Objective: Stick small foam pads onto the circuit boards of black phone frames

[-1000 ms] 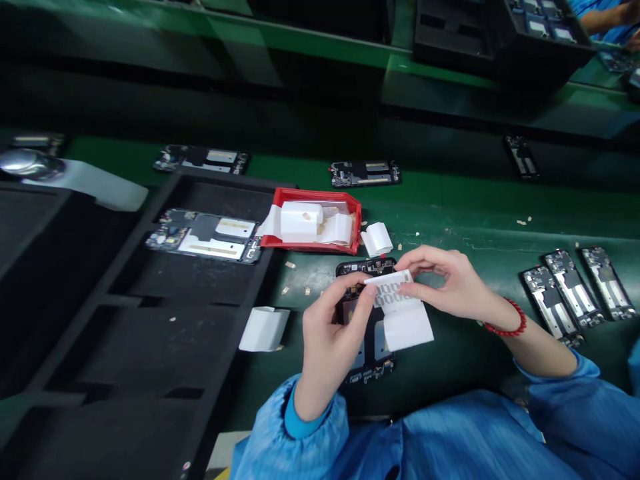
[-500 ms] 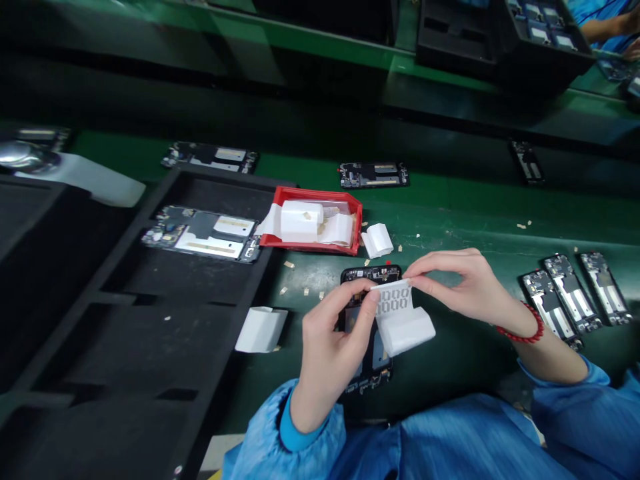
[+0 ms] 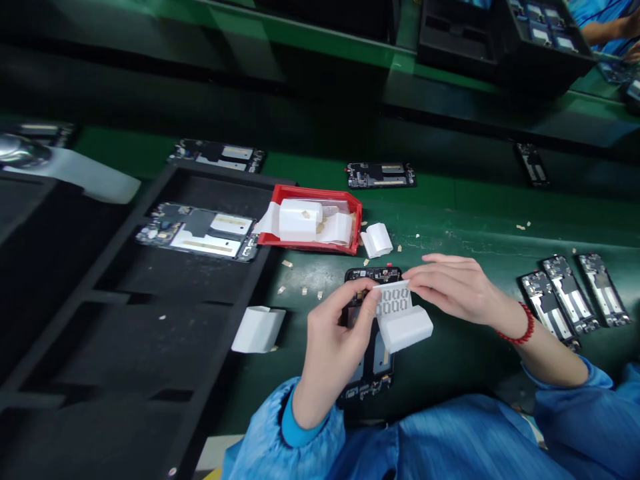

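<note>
A white strip of stickers (image 3: pixel 393 300), with rows of grey outlined shapes and a folded lower part, hangs between both hands. My left hand (image 3: pixel 340 331) pinches its left edge between thumb and forefinger. My right hand (image 3: pixel 450 287) has its thumb and forefinger closed at the strip's top right corner, the other fingers stretched loosely. Beneath the strip and my left hand lies a phone body (image 3: pixel 384 357), partly covered. A red bin (image 3: pixel 353 200) beyond my hands holds rolled white strips (image 3: pixel 300 220).
A black tray (image 3: pixel 165 360) fills the left, with a phone body (image 3: pixel 203 231) on it. Folded white paper (image 3: pixel 259 330) and another piece (image 3: pixel 377 240) lie near the bin. Several phone bodies (image 3: pixel 570 293) lie at right. A person's hand (image 3: pixel 631 27) shows at top right.
My right hand's outer fingers have spread a little from its pinch. Phone bodies at the back have shifted slightly right in view. The strip stays between my hands.
</note>
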{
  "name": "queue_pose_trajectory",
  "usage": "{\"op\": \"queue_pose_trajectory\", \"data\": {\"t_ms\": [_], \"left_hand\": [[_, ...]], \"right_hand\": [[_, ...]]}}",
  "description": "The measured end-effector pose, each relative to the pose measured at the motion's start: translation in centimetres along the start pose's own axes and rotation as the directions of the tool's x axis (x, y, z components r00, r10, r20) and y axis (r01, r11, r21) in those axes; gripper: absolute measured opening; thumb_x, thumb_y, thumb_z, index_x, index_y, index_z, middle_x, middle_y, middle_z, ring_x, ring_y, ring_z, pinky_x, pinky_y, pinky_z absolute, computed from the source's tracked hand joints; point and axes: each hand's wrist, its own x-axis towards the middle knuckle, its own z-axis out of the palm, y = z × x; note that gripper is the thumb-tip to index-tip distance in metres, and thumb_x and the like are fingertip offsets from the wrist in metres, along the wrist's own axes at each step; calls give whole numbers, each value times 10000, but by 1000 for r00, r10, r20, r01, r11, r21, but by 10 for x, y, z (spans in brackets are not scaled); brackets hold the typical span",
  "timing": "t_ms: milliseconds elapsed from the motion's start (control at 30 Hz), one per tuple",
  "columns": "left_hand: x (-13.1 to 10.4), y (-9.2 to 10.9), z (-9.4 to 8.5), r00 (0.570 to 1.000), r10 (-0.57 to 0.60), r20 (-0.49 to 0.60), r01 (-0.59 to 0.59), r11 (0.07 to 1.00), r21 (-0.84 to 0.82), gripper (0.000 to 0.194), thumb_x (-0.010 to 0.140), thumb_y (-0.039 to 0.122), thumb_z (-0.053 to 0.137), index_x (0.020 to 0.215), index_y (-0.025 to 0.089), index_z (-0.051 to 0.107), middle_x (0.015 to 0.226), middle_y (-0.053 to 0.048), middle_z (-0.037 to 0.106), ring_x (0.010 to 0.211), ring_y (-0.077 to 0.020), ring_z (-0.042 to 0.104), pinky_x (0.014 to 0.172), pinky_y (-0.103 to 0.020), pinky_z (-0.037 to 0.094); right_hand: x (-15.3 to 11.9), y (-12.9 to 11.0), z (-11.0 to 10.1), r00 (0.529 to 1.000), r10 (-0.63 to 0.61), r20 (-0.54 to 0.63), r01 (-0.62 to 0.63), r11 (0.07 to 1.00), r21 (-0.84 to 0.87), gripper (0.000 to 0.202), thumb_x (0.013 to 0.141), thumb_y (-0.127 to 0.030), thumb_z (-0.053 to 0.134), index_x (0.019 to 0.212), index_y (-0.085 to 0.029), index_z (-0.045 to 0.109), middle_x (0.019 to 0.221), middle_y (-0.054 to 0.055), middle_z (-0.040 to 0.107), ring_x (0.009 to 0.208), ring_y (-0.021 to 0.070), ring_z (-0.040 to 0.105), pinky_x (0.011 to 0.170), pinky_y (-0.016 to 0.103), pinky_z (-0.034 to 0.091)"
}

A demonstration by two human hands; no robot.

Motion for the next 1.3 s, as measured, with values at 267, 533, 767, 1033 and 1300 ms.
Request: {"op": "queue_pose_trajectory", "data": {"t_ms": [267,533,767,1033,1300], "left_hand": [[0,-3,2,999,-47,5,47,999,-20,153,884,328,664,856,204,750,796,-15,771,693,-169,711,615,-225,567],[0,-1,1,999,-40,30,40,999,-13,159,889,330,651,851,208,745,770,-6,759,662,-164,696,610,-229,563],[3,-13,7,992,-90,86,84,993,77,222,902,381,614,872,205,745,742,-7,758,567,-154,652,514,-234,501],[7,-25,-16,983,-98,154,72,984,166,307,887,392,657,1120,222,763,1098,-73,812,1008,-286,778,857,-368,623],[-25,2,-34,971,26,238,-39,998,50,541,988,252,582,1521,292,497,1503,-32,605,1374,-243,591,1127,-334,514]], "right_hand": [[-9,-4,-1,979,196,61,-202,972,119,70,1011,-165,592,984,-230,597,1102,57,815,966,176,790,1074,445,552],[0,1,2,982,187,27,-189,967,171,53,995,-193,619,1015,-223,657,1124,82,787,1018,199,757,951,408,591],[-2,-5,-1,992,124,36,-128,979,161,90,992,-137,602,961,-218,625,1172,83,774,994,184,747,1107,476,492],[31,-14,-5,957,271,101,-289,879,378,105,1021,-156,542,949,-212,593,1221,122,706,1153,184,688,994,348,563],[64,-18,13,993,40,110,-77,933,352,132,1036,-159,504,1001,-186,628,1256,165,664,1164,237,665,943,404,578]]}}
